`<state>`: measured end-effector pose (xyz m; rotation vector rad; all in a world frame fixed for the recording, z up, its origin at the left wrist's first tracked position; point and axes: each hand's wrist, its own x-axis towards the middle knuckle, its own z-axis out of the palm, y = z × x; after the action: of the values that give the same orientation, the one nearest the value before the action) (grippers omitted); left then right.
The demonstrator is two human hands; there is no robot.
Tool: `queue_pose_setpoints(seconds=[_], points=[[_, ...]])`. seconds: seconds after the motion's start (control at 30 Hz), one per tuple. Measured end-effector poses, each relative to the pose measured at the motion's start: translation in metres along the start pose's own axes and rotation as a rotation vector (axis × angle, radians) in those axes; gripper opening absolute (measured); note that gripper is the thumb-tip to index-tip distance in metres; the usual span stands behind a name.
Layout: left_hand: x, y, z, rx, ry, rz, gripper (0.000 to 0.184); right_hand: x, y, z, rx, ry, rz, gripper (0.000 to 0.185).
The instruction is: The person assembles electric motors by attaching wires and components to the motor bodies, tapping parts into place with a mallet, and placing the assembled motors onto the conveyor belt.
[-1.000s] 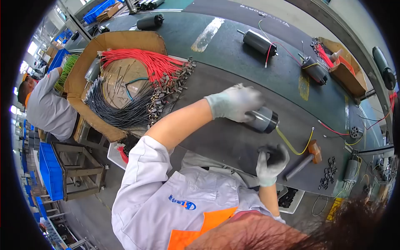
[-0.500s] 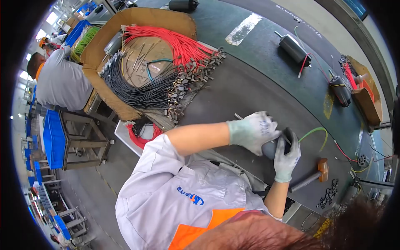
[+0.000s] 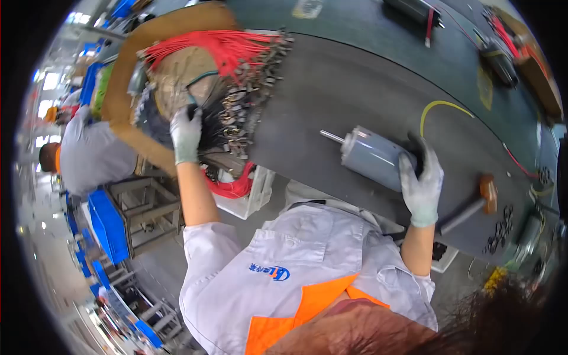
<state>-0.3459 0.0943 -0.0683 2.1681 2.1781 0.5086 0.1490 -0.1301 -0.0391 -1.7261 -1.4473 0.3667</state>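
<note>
Head view: right hand (image 3: 423,182) on the motor (image 3: 374,157), left hand (image 3: 187,135) in the carton (image 3: 117,100).
The motor lies on its side on the desk (image 3: 313,89), its shaft (image 3: 332,136) pointing left, and the gloved right fingers curl around its black end, gripping it. A yellow wire (image 3: 436,104) arcs across the desk from just beyond those fingers. The gloved left fingers reach in at the black wires (image 3: 218,121), near the pliers (image 3: 203,77); whether they have closed on any, I cannot tell. Red wires (image 3: 219,50) lie along the carton's far side. Right of the right hand lies a mallet (image 3: 488,194), with small black clips (image 3: 500,231) near it.
</note>
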Motion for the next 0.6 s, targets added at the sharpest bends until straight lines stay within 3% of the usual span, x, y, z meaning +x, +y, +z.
queue_pose_setpoints(seconds=[0.1, 0.17, 0.33, 0.37, 0.43, 0.53, 0.6], points=[[-0.005, 0.007, 0.005, 0.133, 0.041, -0.050, 0.023, 0.001, 0.002, -0.004, -0.004, 0.011, 0.017, 0.046], [-0.009, 0.018, 0.010, 0.152, 0.213, 0.061, 0.023, 0.000, 0.001, -0.005, -0.005, 0.032, 0.038, 0.046], [-0.022, 0.057, 0.003, -0.175, 0.527, -0.037, 0.032, 0.000, -0.001, -0.009, 0.001, 0.041, 0.066, 0.043], [-0.026, 0.075, -0.005, -0.189, 0.517, -0.024, 0.032, 0.000, 0.001, -0.008, -0.031, 0.066, 0.038, 0.043], [-0.043, 0.126, -0.025, -0.675, 0.298, -0.165, 0.030, 0.002, -0.002, -0.004, -0.065, 0.090, 0.013, 0.043], [-0.077, 0.203, -0.015, -0.572, 0.048, 0.153, 0.025, 0.010, -0.010, 0.000, -0.286, 0.498, -0.189, 0.042], [-0.103, 0.253, -0.004, -0.659, -0.127, 0.361, 0.019, 0.006, -0.022, -0.009, -0.348, 0.472, -0.326, 0.043]])
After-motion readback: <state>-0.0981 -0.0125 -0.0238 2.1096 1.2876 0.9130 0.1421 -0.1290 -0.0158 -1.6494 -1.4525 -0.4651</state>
